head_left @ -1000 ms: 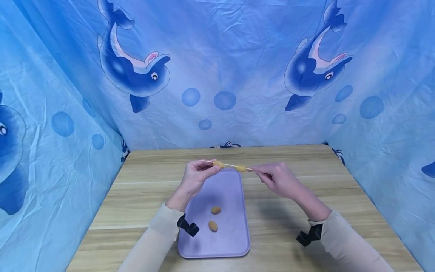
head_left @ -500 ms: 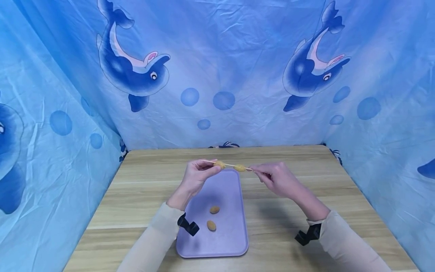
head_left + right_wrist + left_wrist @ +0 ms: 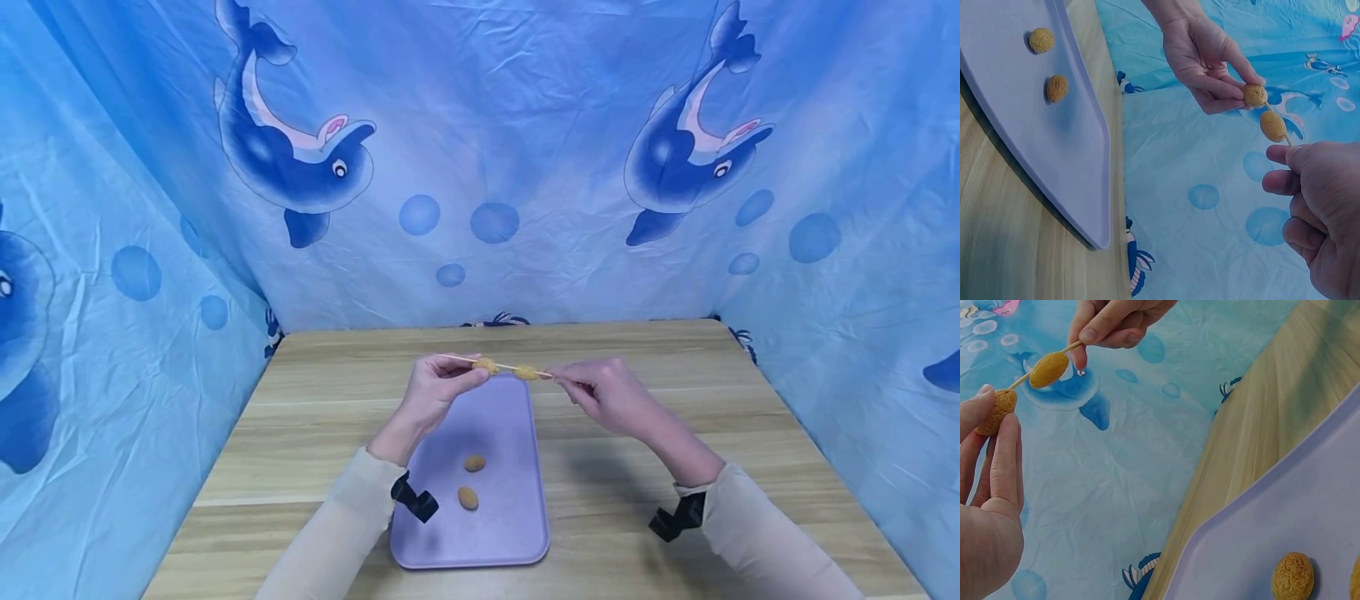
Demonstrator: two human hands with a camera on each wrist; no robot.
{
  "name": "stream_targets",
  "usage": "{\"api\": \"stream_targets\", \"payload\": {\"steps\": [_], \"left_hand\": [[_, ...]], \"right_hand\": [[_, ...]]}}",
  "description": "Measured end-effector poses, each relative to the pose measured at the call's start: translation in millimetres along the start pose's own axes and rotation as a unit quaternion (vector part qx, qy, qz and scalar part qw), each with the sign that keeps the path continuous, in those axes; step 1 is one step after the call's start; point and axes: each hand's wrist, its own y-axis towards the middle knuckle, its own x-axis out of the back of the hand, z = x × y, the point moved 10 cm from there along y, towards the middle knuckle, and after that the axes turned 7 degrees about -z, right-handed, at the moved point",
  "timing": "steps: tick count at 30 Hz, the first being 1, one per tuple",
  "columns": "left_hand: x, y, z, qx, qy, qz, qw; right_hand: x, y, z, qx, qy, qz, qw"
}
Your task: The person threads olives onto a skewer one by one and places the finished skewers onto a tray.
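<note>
Beige sleeves [image 3: 330,517] are seen nearest, and a small black camera [image 3: 422,504] is worn at the left wrist, matched by another black camera [image 3: 678,517] at the right. Beneath the left forearm, a lilac tray [image 3: 510,537] is laid lengthwise on the table, partly covered from view by that arm. On it two brown, oval balls are left lying apart: the near ball [image 3: 468,498], and just behind it the far ball [image 3: 475,462], both with wrinkled skins.

Beyond them, two more balls are held up in the air on a thin wooden stick [image 3: 506,367], which is tilted slightly down toward the right hand [image 3: 611,396]. The left ball [image 3: 486,367] is pinched by the left hand [image 3: 435,392] between thumb and fingertips, the gap closed down to the ball's width and the other fingers stretched out; the stick is seen coming out on both sides of it. The right ball [image 3: 527,372] is carried a short way along, apart from its neighbour. Next to it, the stick's end is nipped between the right thumb and forefinger, with the remaining fingers curled in.

Behind the hands, the wooden table [image 3: 645,350] is bordered by a blue curtain [image 3: 555,275], on which dolphins [image 3: 300,167] and bubbles [image 3: 495,222] are printed.
</note>
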Motion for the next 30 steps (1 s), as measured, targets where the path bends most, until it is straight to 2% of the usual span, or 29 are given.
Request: {"api": "stream_targets", "payload": {"steps": [19,30], "left_hand": [[-2.6,-0.7,-4.0,-0.004,-0.01,0.002,0.9999],[-2.8,-2.9,-0.1,0.005,-0.011,0.011,0.9999]], "right_hand": [[-4.5,4.1,4.3,0.0,0.014,0.01,0.9998],[-6.9,1.8,6.5,0.002,0.012,0.008,0.9999]]}}
